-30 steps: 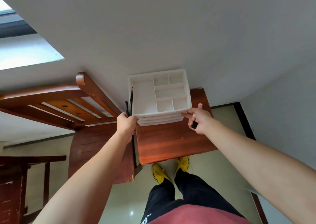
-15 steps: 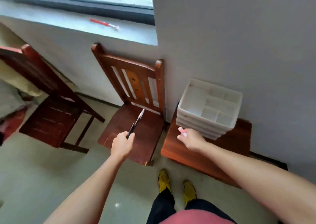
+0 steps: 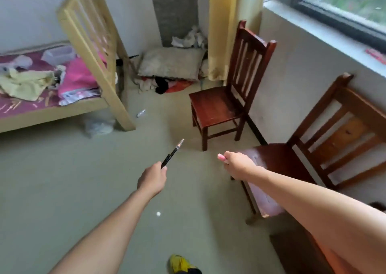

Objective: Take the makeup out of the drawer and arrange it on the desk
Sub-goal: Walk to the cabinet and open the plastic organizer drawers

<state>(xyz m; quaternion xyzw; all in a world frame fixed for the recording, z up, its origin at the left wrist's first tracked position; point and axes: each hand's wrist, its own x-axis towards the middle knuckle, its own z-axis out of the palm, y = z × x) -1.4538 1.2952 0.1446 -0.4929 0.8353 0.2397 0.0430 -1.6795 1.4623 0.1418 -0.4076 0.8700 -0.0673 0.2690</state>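
Note:
My left hand (image 3: 152, 178) grips a black makeup pencil (image 3: 172, 153) that points up and to the right over the floor. My right hand (image 3: 237, 162) holds a small makeup item with a pink end (image 3: 221, 157) sticking out past the fingers; most of that item is hidden in the hand. Both arms reach forward at mid-frame. The white drawer organiser and the desk are out of view.
A dark wooden chair (image 3: 221, 104) stands ahead by the wall, and a second chair (image 3: 313, 156) is close at my right under the window. A bunk bed (image 3: 87, 64) with clothes is at the left. A cushion and clutter (image 3: 171, 64) lie in the far corner.
My view has swung left, away from the white organiser on the stool and toward the room. Both hands keep their items and moved with me.

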